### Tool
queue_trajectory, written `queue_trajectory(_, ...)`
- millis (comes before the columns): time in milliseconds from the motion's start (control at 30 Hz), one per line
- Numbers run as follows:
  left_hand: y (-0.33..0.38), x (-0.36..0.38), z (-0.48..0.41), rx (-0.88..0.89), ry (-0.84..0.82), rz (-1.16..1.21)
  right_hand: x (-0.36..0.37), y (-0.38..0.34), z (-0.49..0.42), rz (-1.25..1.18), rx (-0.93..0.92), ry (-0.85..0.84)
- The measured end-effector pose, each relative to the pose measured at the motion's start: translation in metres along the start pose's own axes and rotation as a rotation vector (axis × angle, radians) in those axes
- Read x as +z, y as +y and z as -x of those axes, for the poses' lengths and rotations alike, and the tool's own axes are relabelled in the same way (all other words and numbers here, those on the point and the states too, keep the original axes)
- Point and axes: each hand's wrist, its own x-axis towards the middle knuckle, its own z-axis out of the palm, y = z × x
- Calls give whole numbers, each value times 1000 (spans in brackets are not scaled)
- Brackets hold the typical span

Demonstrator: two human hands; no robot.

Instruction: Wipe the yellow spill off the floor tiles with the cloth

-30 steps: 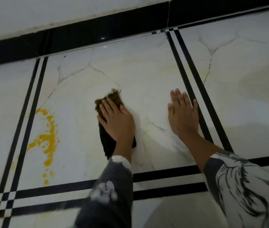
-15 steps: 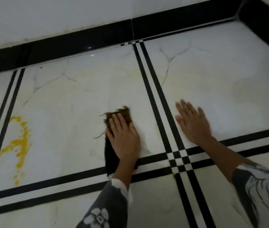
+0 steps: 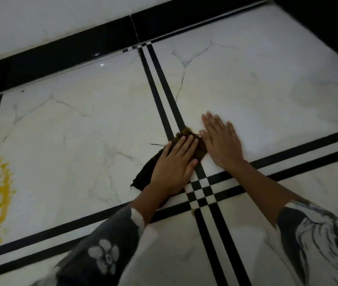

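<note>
The streaky yellow spill [image 3: 0, 190], elongated twelve-to-six, lies well apart at nine o'clock from the dark frayed cloth [image 3: 145, 173] under the flat, pressing left hand [image 3: 174, 165], nearer than the spread right hand [image 3: 222, 143].

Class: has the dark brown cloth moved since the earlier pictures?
Yes. The dark brown cloth slid right, from mid-tile onto the black double stripe, away from the yellow spill.

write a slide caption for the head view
Left hand presses a dark brown cloth on the black tile stripes, right hand flat beside it; yellow spill unwiped at far left.
</note>
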Motion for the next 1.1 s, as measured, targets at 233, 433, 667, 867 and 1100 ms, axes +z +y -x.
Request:
queue_trajectory(233, -19, -4, -52, -437, 101, 57, 2, 20, 19, 84, 8, -12)
queue_trajectory(433, -21, -6, -38, -24, 12, 21, 1, 21, 17, 60, 4, -9)
queue_trajectory(667, 3, -4, -13, -157, 17, -4, -2, 22, 18, 107, 4, -20)
queue_trajectory(867, -42, 3, 41, -433, 82, 53, -6, -1, 25, 78, 120, -111)
queue_trajectory(1100, 12, 13, 192, -397, 86, 108, 19, -119, 59, -54, 207, -84)
